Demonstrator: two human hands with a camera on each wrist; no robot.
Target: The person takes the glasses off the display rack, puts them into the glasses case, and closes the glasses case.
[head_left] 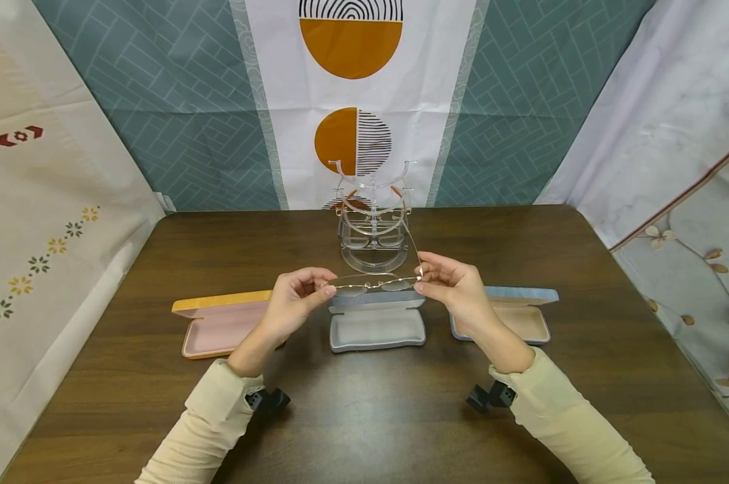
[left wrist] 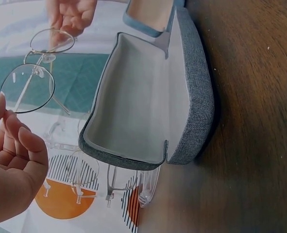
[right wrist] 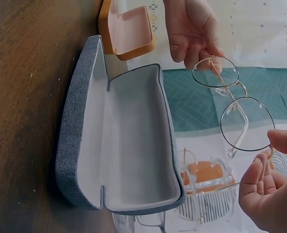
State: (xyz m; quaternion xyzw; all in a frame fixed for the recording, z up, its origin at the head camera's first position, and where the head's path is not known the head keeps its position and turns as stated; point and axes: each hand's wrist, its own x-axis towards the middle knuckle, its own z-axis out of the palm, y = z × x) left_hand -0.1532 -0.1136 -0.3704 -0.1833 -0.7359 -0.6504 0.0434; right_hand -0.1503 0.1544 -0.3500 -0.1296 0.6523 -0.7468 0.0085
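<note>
glasses point(head_left: 373, 284), thin gold wire frame with round lenses, held in the air between both hands, just above the open grey case point(head_left: 377, 328) at the middle of the worktop point(head_left: 364, 417). left hand point(head_left: 294, 300) pinching the frame's left end between thumb and fingertips, other fingers curled. right hand point(head_left: 455, 286) pinching the right end by the hinge, fingers curled likewise. one temple arm swung open, pointing away toward the display stand; the other seen folded behind the lenses in the right wrist view. lenses tilted roughly level, facing down toward the case.

grey case: fabric-covered shell, pale lining, lid open and standing at the far side, nothing lying inside. pink case with yellow lid point(head_left: 222, 323) open just left of it, partly behind the left wrist. blue case with tan lining point(head_left: 521, 316) open to the right, partly behind the right hand. all three in a row across the worktop.

clear acrylic display stand point(head_left: 373, 228) behind the grey case, near the far edge, carrying other pairs of glasses on its tiers. cream sleeves on both forearms, a black camera mount under each wrist. patterned cloth backdrop around the worktop.
</note>
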